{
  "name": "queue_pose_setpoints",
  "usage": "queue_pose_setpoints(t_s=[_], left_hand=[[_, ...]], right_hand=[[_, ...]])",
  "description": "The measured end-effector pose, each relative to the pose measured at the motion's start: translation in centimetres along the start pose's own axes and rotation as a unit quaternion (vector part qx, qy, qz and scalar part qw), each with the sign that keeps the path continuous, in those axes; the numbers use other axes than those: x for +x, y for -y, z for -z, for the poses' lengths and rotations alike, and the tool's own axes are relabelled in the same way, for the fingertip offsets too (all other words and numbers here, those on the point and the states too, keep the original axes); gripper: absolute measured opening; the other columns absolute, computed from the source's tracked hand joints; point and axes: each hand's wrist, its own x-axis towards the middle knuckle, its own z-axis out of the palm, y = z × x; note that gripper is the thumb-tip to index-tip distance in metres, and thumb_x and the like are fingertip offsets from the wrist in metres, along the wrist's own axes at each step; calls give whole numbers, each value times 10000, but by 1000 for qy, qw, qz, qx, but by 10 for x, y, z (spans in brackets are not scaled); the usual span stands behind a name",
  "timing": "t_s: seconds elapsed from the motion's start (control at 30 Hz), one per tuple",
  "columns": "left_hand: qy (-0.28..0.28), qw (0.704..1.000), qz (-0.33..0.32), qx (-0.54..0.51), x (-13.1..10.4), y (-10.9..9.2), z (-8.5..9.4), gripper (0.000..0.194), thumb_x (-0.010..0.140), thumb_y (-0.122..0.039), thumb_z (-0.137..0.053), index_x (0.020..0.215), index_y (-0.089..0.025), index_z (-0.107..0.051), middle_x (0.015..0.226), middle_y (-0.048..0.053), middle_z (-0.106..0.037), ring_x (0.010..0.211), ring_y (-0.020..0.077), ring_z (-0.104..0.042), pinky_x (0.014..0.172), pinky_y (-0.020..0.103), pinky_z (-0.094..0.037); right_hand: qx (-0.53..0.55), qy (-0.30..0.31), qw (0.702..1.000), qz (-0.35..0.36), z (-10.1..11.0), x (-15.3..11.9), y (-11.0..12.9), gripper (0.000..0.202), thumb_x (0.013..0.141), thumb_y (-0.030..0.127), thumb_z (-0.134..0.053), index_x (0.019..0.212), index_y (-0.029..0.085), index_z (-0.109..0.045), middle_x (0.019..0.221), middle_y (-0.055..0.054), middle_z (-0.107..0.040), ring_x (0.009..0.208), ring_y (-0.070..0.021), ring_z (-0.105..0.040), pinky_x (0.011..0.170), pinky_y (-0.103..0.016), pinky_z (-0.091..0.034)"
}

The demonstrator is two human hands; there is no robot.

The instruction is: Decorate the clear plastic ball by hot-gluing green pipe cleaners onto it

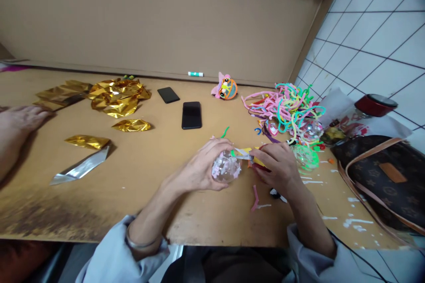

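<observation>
My left hand is closed around a clear plastic ball with pale pink bits stuck on it and a green bit near its top. My right hand grips what looks like a glue gun, yellow and dark red, mostly hidden by the fingers. Its pale tip meets the ball's upper right side. Just beyond the ball lies a short green pipe cleaner. Below my right hand are a pink strip and a small black-and-white piece.
Tangled pipe cleaners and a green-covered ball lie right, near a handbag and red-lidded jar. A decorated ball, phones and gold foil sit farther back. Another person's hand rests left.
</observation>
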Motion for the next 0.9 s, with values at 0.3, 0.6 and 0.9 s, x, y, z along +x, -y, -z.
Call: queue_pose_setpoints(t_s=[0.3,0.6,0.9], left_hand=[[17,1000,-13,-1,-3,2,-2,781,651,-356,-816,1319,-224,-432,1329,147,-555,1265,320,-523,1150,534,-355],[36,999,-24,6,0,-3,-1,723,686,-314,-777,1317,-216,-437,1275,137,-575,1206,302,-554,1122,511,-392],[38,999,-27,17,-3,-3,-2,718,702,-299,-760,1328,-209,-419,1286,135,-562,1214,296,-540,1111,486,-411]], right_hand=[[18,6,999,31,-2,4,-1,74,879,247,-624,927,204,-660,773,-26,-678,728,-167,-568,686,-319,-342],[4,69,997,44,10,2,4,133,904,180,-526,894,207,-656,704,-14,-634,681,-160,-513,665,-319,-298],[-25,123,991,42,19,7,8,122,903,298,-583,906,204,-660,723,-21,-625,673,-172,-486,655,-327,-268]])
